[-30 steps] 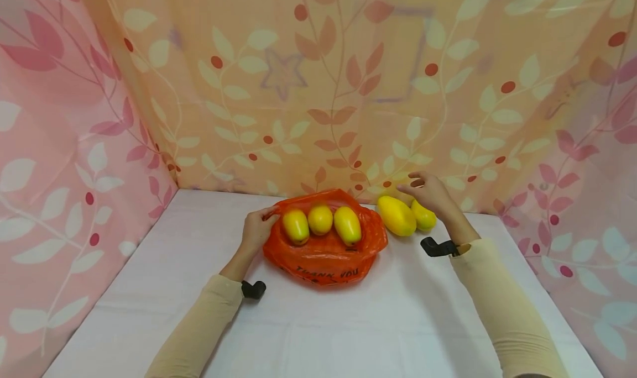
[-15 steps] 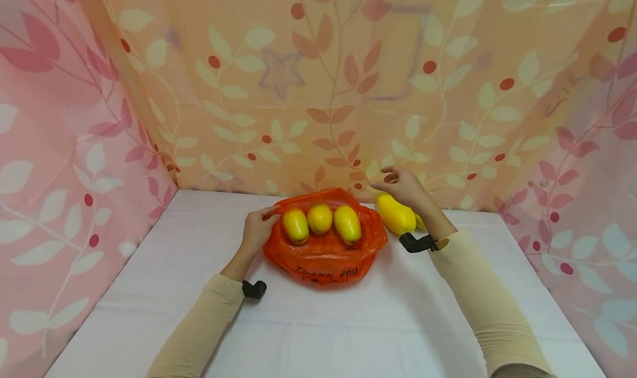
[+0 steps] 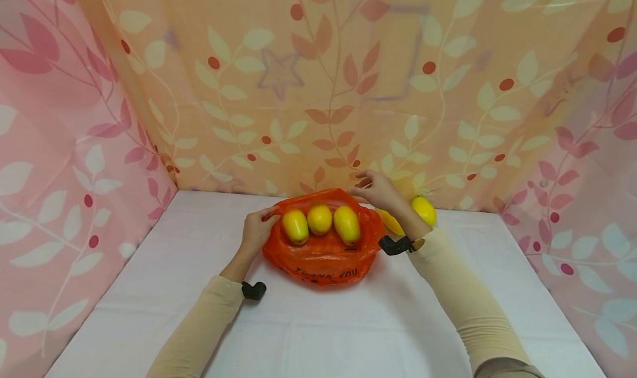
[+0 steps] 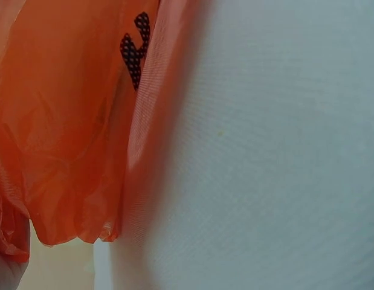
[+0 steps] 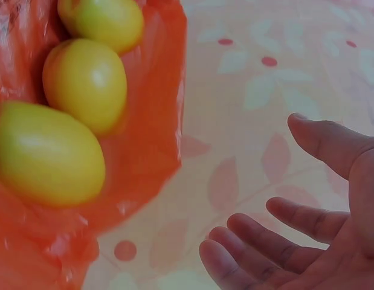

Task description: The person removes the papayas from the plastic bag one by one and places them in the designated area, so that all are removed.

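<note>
Near the back edge of the table (image 3: 308,334), the left hand (image 3: 255,229) pinches the rim of the red bag (image 3: 323,263), seemingly steadying its mouth around three yellow fruits (image 3: 319,219), while the right hand (image 3: 380,190), loosely spread and empty, hangs beside it.

Here we are in a makeshift booth, walled with leaf-printed sheets on three sides: a peach back sheet (image 3: 298,107) rising behind the far edge of the white, cloth-covered tabletop (image 3: 318,334), a pink left sheet (image 3: 45,190) running down its left edge, and a pink right sheet (image 3: 592,201) flanking the right one. Faint purple outlines, including a star (image 3: 280,74), mark the back, and whether it all stands in a home or a lab, these views can't say.
</note>
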{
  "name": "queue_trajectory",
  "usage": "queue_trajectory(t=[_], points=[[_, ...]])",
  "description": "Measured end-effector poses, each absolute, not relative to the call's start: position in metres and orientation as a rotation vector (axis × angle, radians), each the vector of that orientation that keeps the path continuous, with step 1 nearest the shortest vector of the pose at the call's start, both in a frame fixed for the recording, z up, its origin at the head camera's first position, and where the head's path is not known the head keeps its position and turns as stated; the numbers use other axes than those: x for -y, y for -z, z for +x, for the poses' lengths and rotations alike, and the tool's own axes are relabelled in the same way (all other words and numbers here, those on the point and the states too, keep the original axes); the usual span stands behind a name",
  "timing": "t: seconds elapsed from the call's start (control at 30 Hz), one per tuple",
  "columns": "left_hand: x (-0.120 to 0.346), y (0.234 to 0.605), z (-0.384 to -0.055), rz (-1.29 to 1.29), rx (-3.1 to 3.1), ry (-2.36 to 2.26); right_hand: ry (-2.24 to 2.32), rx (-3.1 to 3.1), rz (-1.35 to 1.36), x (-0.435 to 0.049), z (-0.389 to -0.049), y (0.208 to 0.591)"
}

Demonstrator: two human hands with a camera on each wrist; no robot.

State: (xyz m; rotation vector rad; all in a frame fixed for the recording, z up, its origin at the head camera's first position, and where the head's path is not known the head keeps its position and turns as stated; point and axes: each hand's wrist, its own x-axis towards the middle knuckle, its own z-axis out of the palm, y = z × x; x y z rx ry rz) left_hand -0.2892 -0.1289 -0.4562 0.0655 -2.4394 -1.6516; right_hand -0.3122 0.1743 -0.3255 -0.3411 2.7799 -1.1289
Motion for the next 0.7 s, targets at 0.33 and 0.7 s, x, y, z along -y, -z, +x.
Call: queue_trajectory(t=[0.33,0.7], points=[[0.128,0.458,-0.290,0.059,2.402,1.656,1.071,-2.791,-0.462,-0.147,-0.314,0.335],[0.127,0.459,-0.291,0.063,2.385,1.654,1.020,-2.706,-0.501,-0.120,-0.308,0.345]])
